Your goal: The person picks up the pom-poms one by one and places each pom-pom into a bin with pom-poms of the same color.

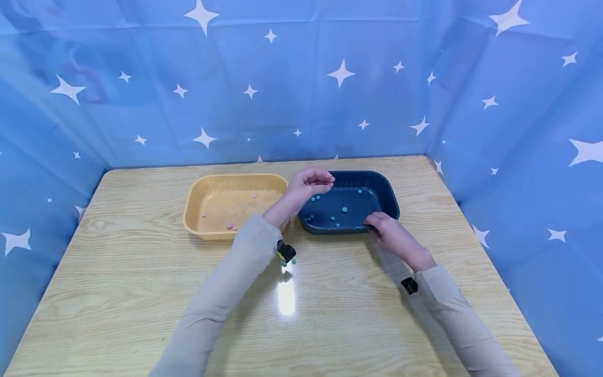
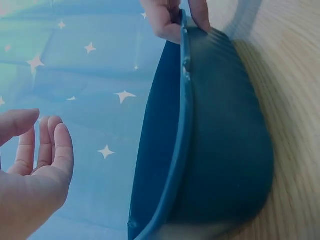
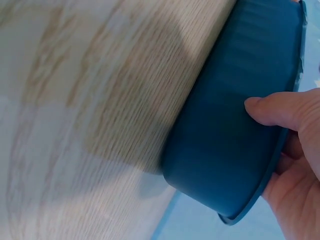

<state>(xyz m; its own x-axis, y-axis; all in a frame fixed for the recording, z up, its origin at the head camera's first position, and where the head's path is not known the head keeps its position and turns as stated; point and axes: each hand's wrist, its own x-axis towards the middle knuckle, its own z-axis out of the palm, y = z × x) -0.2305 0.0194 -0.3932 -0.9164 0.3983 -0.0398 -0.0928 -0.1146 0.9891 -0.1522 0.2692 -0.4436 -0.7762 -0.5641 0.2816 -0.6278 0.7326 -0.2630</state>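
A dark blue plastic basin [image 1: 355, 201] stands toward the back of the table, with several small teal balls [image 1: 344, 209] scattered over its floor. My right hand [image 1: 391, 233] grips the basin's near right rim; in the right wrist view the thumb [image 3: 270, 107] presses the outer wall while the fingers go behind the rim. Over the left side of this basin hovers my left hand [image 1: 308, 187]. Its fingers [image 2: 62, 145] are loosely bent, with a gap to the thumb and nothing held, as the left wrist view shows.
Left of the blue basin is a yellow basin [image 1: 235, 180] holding several pink balls [image 1: 229, 225], partly covered by the left forearm. Teal balls [image 1: 294, 261] lie on the wooden table [image 1: 118, 272] beside the left wrist. Blue star-patterned cloth [image 1: 282, 104] hangs behind and at both sides.
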